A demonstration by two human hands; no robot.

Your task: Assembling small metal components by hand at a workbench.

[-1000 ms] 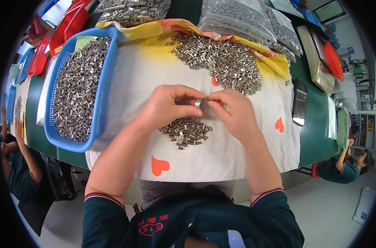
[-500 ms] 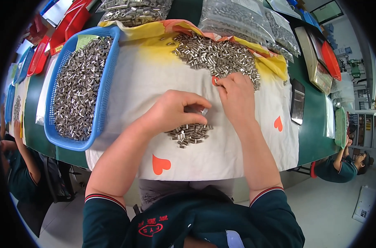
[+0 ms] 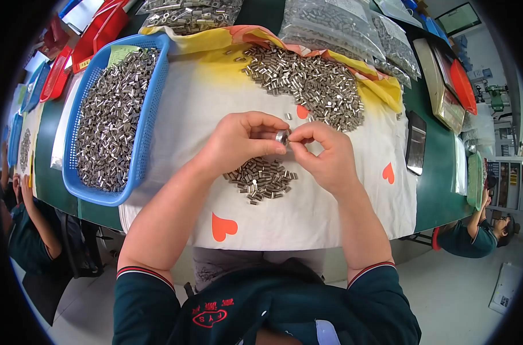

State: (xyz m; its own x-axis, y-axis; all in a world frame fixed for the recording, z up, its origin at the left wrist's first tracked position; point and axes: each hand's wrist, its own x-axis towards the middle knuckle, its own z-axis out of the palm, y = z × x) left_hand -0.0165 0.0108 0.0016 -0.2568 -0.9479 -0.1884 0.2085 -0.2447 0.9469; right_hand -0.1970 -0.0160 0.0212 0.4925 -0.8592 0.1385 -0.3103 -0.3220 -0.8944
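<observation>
My left hand (image 3: 234, 142) is closed around a short, round metal piece (image 3: 281, 137) with a shiny rim, held up between thumb and fingers. The right hand (image 3: 326, 154) pinches at the far side of that piece; whatever sits between its fingertips is too small and hidden to make out. Below both hands, a small heap of short metal cylinders (image 3: 264, 183) lies on the white cloth (image 3: 187, 109). Beyond them spreads a larger heap of similar cylinders (image 3: 307, 83). One loose cylinder (image 3: 288, 116) rests between the hands and that larger heap.
At left stands a blue basket (image 3: 149, 123) full of cylinders. Plastic bags of metal parts (image 3: 327, 29) line the back. A black phone-like device (image 3: 415, 142) and a red tray (image 3: 461, 86) are at right. Other people (image 3: 474, 236) sit at both sides.
My right hand has come back from the large heap toward me and now meets the left hand at the round metal piece. The left hand has shifted slightly away from me.
</observation>
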